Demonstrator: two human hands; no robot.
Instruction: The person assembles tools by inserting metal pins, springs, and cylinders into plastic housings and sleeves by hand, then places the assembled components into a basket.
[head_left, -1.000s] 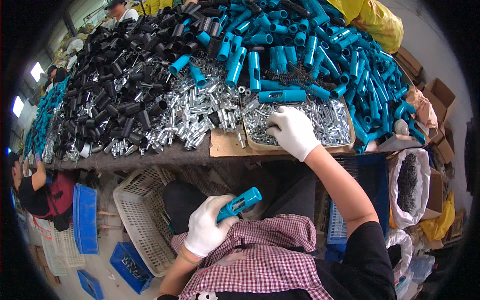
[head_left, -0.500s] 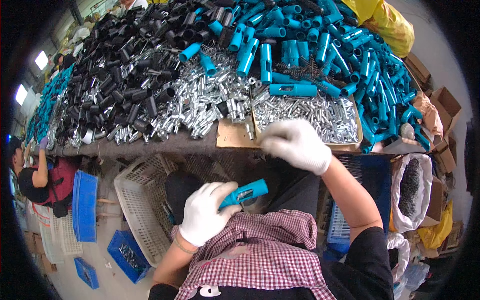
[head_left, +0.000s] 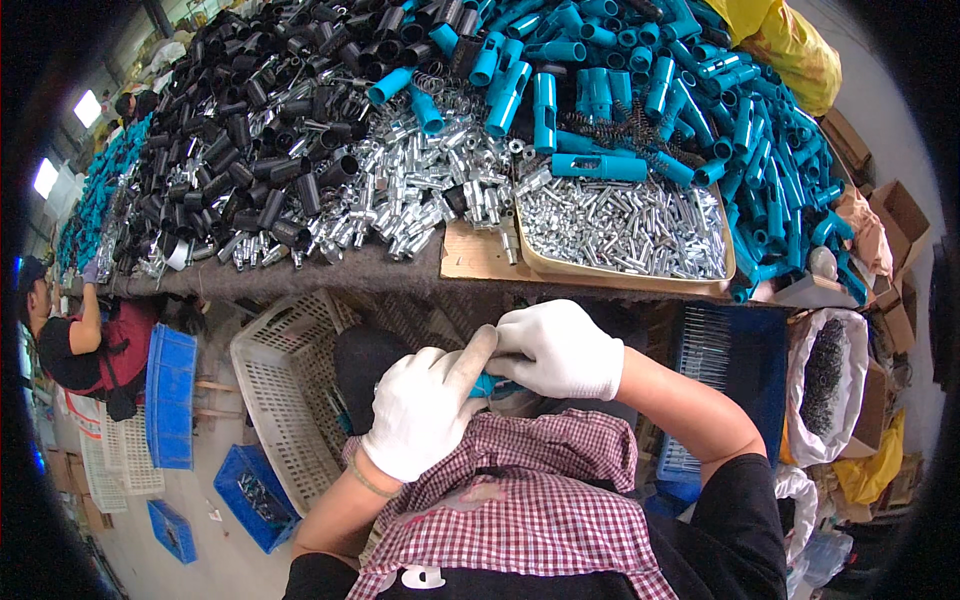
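Both gloved hands now meet at my lap: right hand [head_left: 560, 350], back from the tray of small metal sleeves [head_left: 625, 228], pinches onto the blue tube [head_left: 487, 385] that my left hand [head_left: 428, 408] grips, so fitting has begun.

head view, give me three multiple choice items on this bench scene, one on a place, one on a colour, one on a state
1. Where does the tray of small silver pins sit?
A. on the bench edge, ahead of the hands
B. on the floor by the blue crate
C. on the person's lap

2. What colour is the tube held between the hands?
A. black
B. blue
C. yellow

3. How are the two hands placed?
A. far apart
B. one on the bench
C. together over the lap, both on the tube

Answers:
1 A, the tray rests on the bench at its near edge.
2 B, a bit of blue tube shows between the gloves.
3 C, the left hand and right hand meet above the checked apron, closed around the tube.
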